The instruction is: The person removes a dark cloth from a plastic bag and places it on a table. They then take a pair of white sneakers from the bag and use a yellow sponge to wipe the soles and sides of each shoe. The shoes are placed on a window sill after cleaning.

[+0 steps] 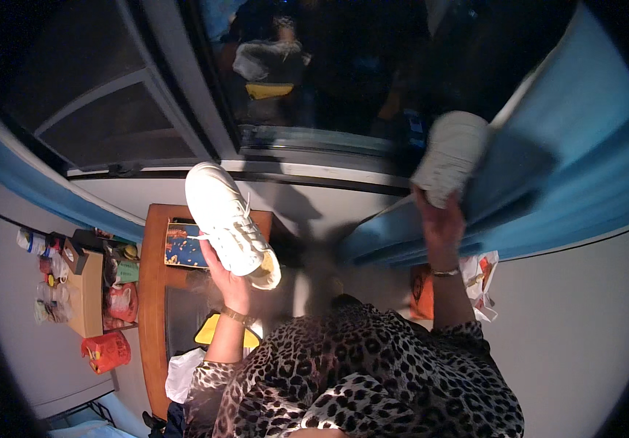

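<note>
Gripped in my left hand (226,279) is a white lace-up sneaker (221,213), brightly lit. Its toe points up and away, its heel opening sits near my wrist, and loose lace ends stick out at both sides. My right hand (439,216), reaching further out, grasps a second white shoe (453,156). That shoe is in shade and slightly blurred, so its laces are hard to make out. It is held in front of the window's right edge and the blue curtain (561,159).
A wooden table (153,306) on the left carries a blue patterned box (183,243) and a yellow item (210,330). Beyond it are a cardboard box (87,295) and a red bag (106,351). A dark window (336,71) spans the front. An orange bag (422,293) stands at right.
</note>
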### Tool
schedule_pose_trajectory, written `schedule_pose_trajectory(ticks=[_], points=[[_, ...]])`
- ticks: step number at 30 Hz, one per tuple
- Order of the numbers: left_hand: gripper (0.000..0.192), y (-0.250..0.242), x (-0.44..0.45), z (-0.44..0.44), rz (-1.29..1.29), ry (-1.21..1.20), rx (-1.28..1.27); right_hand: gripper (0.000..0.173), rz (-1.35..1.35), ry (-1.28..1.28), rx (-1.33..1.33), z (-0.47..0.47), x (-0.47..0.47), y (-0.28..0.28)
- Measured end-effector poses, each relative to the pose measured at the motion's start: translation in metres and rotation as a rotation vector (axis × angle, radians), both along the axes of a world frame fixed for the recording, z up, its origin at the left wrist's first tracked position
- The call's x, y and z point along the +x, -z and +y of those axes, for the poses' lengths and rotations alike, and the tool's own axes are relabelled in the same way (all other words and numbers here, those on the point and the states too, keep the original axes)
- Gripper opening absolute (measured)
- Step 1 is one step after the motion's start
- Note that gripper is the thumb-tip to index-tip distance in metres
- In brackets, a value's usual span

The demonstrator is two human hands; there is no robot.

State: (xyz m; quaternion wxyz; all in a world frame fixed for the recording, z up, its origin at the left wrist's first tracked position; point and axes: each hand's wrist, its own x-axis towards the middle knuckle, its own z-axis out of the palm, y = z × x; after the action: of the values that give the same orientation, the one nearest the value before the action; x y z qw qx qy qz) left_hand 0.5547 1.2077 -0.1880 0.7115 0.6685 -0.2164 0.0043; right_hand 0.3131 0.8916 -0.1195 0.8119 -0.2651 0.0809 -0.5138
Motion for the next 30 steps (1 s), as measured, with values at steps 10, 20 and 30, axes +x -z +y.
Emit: schedule_pose_trajectory(ticks=[10, 20, 30], points=[[0.075, -0.005, -0.001, -0.011, -0.030, 0.105, 0.051, 0.053, 0.154, 0.529, -0.192, -0.030, -0.200, -0.081], [0.077, 0.007, -0.004, -0.032, 0.042, 0.186, -0.023, 0.043, 0.240, 0.713, -0.113, -0.095, -0.336, -0.077], [0.093, 0.003, -0.013, -0.025, 0.037, 0.172, -0.071, 0.049, 0.317, 0.636, 0.092, -0.064, -0.310, -0.066]])
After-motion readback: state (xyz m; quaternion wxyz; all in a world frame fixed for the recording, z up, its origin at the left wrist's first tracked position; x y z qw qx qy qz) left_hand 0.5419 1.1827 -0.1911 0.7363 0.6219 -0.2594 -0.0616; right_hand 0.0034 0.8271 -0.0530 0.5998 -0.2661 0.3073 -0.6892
